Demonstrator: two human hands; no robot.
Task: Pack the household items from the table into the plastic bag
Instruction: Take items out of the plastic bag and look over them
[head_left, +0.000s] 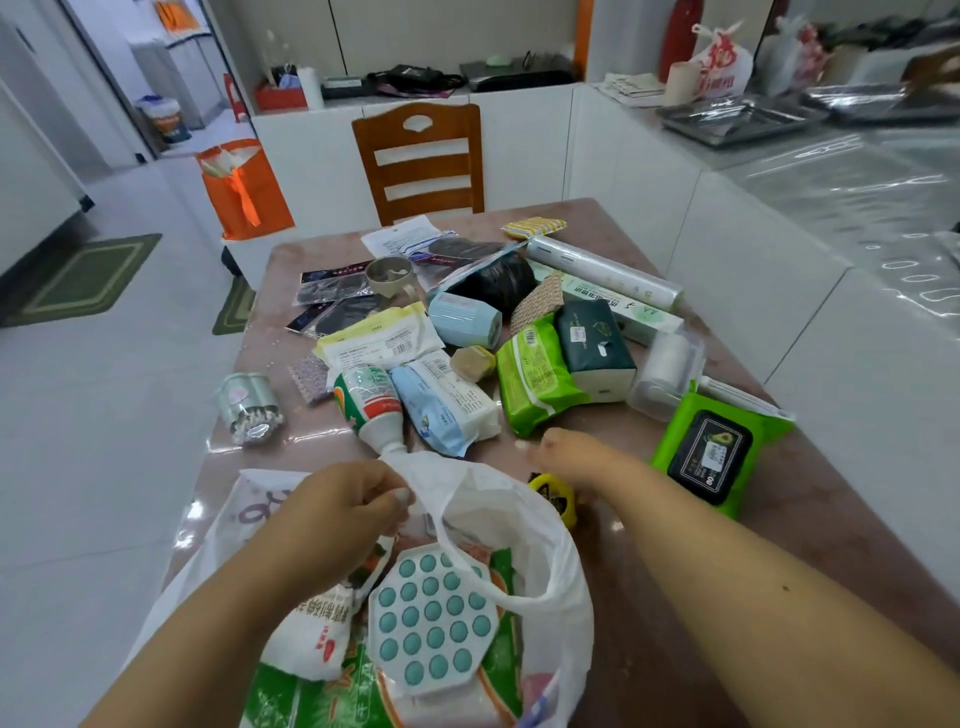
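Note:
A white plastic bag (540, 540) lies open at the near table edge. Inside it sit an octagonal white pad with teal bumps (431, 618) and a green printed pack (291, 696). My left hand (343, 509) pinches the bag's far rim and holds the mouth up. My right hand (566, 457) hovers just beyond the bag with nothing in it, above a yellow and black tape measure (556, 496). Right ahead lie a white-blue wipes pack (447, 405), a toothpaste tube (371, 405) and a green tissue pack (535, 379).
Several more items crowd the pink table (701, 571): a green wet-wipes pack (717, 452), a dark green tissue pack (597, 348), a blue cup (465, 319), a cling-film roll (602, 270) and a cotton-swab tub (249, 408). A wooden chair (421, 161) stands at the far end.

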